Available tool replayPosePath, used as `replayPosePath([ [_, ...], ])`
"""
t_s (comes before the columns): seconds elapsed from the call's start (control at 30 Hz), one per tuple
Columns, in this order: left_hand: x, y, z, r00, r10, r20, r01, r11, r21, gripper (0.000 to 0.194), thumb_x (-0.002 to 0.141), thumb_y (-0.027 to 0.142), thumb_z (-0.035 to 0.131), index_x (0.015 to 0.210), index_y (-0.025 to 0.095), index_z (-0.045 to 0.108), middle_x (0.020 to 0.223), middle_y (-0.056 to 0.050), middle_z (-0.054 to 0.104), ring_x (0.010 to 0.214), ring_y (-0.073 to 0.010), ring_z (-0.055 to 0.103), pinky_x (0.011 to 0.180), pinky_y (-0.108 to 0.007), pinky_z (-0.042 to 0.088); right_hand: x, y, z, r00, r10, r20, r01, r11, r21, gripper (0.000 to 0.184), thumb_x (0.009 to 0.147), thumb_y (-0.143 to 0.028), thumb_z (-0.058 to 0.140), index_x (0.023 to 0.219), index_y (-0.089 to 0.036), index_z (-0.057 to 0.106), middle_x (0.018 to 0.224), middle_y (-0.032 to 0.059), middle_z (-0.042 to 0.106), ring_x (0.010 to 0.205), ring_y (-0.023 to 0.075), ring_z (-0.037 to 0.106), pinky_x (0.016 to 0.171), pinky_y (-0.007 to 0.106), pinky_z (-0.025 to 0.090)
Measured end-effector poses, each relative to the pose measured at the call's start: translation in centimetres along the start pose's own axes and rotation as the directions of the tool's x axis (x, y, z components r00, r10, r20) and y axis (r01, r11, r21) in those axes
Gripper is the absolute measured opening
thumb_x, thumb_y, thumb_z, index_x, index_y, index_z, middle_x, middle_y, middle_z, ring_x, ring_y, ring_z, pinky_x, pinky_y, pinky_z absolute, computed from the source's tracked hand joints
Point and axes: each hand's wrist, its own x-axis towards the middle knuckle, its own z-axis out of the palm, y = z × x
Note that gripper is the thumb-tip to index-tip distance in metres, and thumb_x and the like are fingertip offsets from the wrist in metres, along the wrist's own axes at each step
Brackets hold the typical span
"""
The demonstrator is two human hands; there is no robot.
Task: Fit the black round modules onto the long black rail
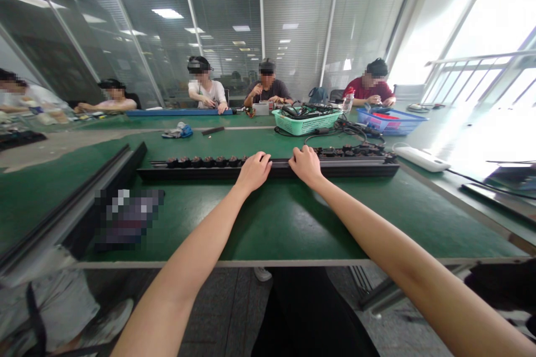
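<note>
A long black channel-shaped profile (196, 175) lies crosswise on the green table in front of me. Near its middle, my left hand (255, 169) is closed over the edge, fingers bent to the far side. Just to the right, my right hand (306, 165) grips the same profile with curled fingers. Its fingertips are partly hidden behind the profile. A row of black parts with reddish-brown middles, like power sockets (208, 162), runs along the far side to the left. More such parts (347, 150) and loose black cable lie behind its right half.
Another long dark profile (100, 201) stands at the left, beside a blurred pouch-like item (129, 220). Farther back are a green basket (307, 125) of cables, a blue basket (391, 125), a crumpled cloth or glove (178, 131) and a white power strip (422, 158). Several people sit across the table.
</note>
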Motion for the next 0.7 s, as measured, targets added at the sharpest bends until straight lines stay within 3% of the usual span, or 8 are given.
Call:
replayPosePath([
  [0.7, 0.05, 0.04, 0.09, 1.0, 0.004, 0.001, -0.004, 1.0, 0.007, 0.039, 0.111, 0.029, 0.04, 0.137, 0.014, 0.065, 0.134, -0.018, 0.067, 0.122, -0.0308, 0.068, 0.11, -0.046, 0.055, 0.08, 0.15, 0.15, 1.0, 0.003, 0.012, -0.002, 0.999, -0.044, 0.035, 0.105, -0.017, 0.041, 0.124, -0.013, 0.071, 0.121, 0.0213, 0.064, 0.117, 0.0319, 0.058, 0.096, 0.038, 0.047],
])
